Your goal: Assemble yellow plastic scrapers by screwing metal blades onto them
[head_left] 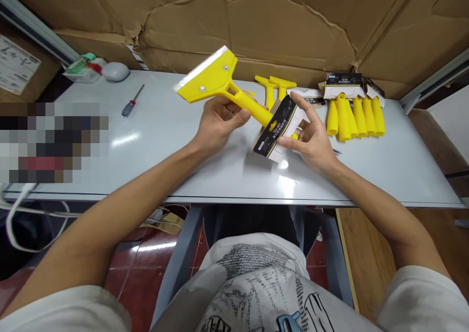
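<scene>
A yellow scraper (216,78) with a wide metal blade is held up over the table, its blade end toward the upper left. My left hand (220,122) is closed around the handle just below the head. In my right hand (311,134), pinched between thumb and fingers, is a black and white cardboard packaging card (277,131) with printed text. The lower end of the scraper's handle runs behind this card, so how the two join is hidden. A bit of yellow shows beside my right thumb.
Behind my hands lie more yellow scraper parts (275,87). Several yellow handles (353,117) with black cards stand at the right. A screwdriver (132,101), a computer mouse (115,71) and a small clear box (84,70) are at the left. Cardboard (242,24) walls the table's back.
</scene>
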Tool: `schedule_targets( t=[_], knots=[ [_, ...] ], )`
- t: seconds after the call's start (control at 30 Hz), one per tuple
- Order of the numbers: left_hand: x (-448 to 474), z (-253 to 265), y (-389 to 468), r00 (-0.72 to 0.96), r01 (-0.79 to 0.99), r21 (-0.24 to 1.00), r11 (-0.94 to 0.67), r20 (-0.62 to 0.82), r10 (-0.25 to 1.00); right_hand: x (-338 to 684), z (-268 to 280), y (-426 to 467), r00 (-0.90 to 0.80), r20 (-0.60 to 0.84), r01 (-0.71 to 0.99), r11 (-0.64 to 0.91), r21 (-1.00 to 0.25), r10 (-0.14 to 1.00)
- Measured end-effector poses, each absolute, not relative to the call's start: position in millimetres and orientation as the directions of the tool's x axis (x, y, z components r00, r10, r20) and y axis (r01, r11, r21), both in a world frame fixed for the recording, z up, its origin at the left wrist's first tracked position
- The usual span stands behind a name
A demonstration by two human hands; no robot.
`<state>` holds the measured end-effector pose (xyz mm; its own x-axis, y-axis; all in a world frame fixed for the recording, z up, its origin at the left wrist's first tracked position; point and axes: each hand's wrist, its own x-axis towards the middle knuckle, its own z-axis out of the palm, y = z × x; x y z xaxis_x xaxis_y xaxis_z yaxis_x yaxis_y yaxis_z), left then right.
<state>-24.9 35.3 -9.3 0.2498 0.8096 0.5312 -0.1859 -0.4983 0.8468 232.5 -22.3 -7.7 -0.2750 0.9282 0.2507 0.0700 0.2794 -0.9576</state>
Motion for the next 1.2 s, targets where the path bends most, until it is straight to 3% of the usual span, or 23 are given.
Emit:
schedule_targets(
  t=[0.13,0.3,0.73,0.8,1.0,1.13,1.2],
  knots=[
    [-25,-11,34,0.297,-0.179,0.846,-0.502,0.533,0.792,233,-6,-22,-0.292,0.233,0.101,0.272,-0.957,0.928],
    [-26,-6,30,0.471,-0.083,0.815,-0.574,0.540,0.698,237,5,-23,-0.284,0.221,0.081,0.253,-0.964,0.933],
    [-31,-29,39,0.568,-0.027,0.857,-0.515,0.437,0.697,244,13,-33,-0.572,0.032,0.149,0.142,-0.979,0.819],
    [-29,-26,38,0.570,-0.051,0.874,-0.483,0.423,0.705,244,12,-34,-0.543,0.058,0.147,0.164,-0.975,0.838],
    [-19,-18,27,0.510,-0.316,0.932,-0.177,0.324,0.797,242,12,-32,-0.278,0.224,0.201,0.285,-0.937,0.934],
    [-19,-16,24,0.612,-0.310,0.945,-0.102,0.280,0.740,246,14,-30,-0.077,0.356,0.277,0.362,-0.890,0.932],
    [-18,-15,22,0.656,-0.295,0.951,-0.089,0.270,0.705,248,12,-28,-0.078,0.369,0.308,0.374,-0.875,0.926]
  ],
)
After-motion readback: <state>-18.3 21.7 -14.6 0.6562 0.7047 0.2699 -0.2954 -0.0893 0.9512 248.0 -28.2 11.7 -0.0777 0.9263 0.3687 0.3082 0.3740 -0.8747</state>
